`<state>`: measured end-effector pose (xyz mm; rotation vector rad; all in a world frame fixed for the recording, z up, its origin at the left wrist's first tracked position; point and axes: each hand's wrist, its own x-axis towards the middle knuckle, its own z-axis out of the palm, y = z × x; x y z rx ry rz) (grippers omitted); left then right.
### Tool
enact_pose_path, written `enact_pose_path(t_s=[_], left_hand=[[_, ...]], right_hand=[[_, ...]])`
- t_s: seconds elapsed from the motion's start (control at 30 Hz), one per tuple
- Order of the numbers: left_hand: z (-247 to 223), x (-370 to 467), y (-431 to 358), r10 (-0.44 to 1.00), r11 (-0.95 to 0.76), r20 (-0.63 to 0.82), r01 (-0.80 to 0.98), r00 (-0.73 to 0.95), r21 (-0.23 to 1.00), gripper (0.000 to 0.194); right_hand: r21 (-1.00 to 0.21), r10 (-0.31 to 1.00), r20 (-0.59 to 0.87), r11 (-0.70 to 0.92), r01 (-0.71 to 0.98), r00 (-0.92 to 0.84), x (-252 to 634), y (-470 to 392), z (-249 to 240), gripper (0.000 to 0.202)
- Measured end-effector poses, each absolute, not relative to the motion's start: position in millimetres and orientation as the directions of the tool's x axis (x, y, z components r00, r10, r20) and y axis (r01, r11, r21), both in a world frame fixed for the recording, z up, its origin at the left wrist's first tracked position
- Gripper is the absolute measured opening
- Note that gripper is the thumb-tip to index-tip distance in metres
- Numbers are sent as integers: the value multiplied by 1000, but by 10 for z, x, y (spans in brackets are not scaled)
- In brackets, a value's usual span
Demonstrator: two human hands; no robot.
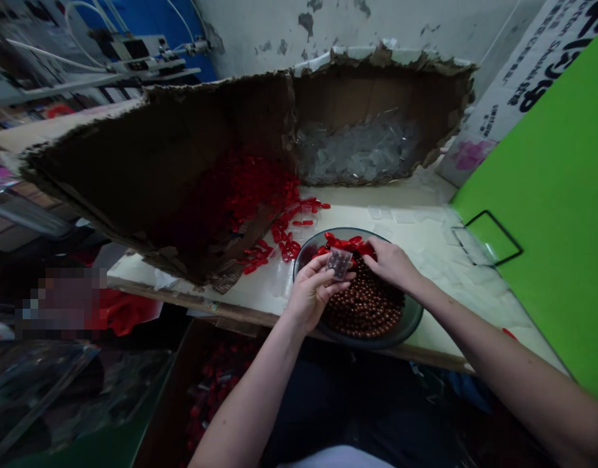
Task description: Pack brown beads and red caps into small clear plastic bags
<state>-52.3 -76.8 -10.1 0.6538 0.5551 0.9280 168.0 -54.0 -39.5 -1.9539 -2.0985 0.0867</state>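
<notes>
Left hand (pixel 314 291): thumb and fingers closed about a small clear case (pixel 338 263), which sits tilted at the fingertips, dark round beads showing inside it.

Right hand (pixel 394 265): fingers bent down, thumb near them, among red pieces (pixel 345 242) just beyond the left fingertips; whether they grip one cannot be told.

Directly under both sets of fingers: one round, dark bowl (pixel 416 320), holding a mass of glossy brown beads (pixel 370 309) on the side nearer the wearer, the red pieces lying at its far side.

Left of the fingers and slightly beyond: loose red pieces (pixel 290 250), scattered on a white tabletop (pixel 418 201).

Right of the fingers: flat clear pieces (pixel 479 276), spread over the same tabletop, blurred.

Farther beyond the fingers: one torn-edged cardboard box (pixel 99 175), in two sections; the left contains a heap of red pieces, the right a pile of clear plastic pieces (pixel 357 153).

Far right of the fingers: one bright green panel (pixel 562 162), with a black wire handle (pixel 519 249).

Below and left of the fingers, under the tabletop: further red items (pixel 214 383), in shadow, indistinct.
</notes>
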Motion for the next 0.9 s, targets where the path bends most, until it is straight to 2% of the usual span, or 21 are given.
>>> enact_pose_path(t_s=[0.1,0.17,0.27,0.37,0.43,0.5,0.6,0.73,0.8,0.9], left_hand=[[-149,-478,-788,869,420,-179,-497,461,759,34],[-188,-434,-811,875,412,-201,-460,440,787,35],[-224,-369,-856,875,415,-223,-428,430,803,38],[-223,-334,-891,873,415,-222,-422,434,806,38],[-211,-331,-901,875,411,-219,-422,432,808,37],[-201,-339,-904,877,407,-222,-416,425,813,37],[-202,-356,-904,878,403,-224,-402,423,822,37],[-216,-367,-910,870,397,-201,-398,450,827,37],[-210,-365,-915,868,394,-190,-404,459,825,38],[-176,-361,-926,863,413,-199,-418,465,809,41]], right_hand=[[-394,967,253,135,909,-34,1659,-724,-189,20],[-425,931,357,235,874,-77,1601,-854,-50,21],[-307,837,501,407,860,-218,1495,-1001,63,21],[-132,783,522,467,875,-339,1423,-1084,54,24],[-109,771,525,481,870,-361,1391,-1125,36,29],[-189,763,542,520,833,-353,1357,-1169,46,33],[-417,802,531,530,738,-275,1305,-1232,101,36],[-723,903,427,366,586,-37,1244,-1267,125,24],[-812,924,370,271,517,97,1215,-1267,100,19],[-838,919,346,211,503,191,1171,-1276,53,20]])
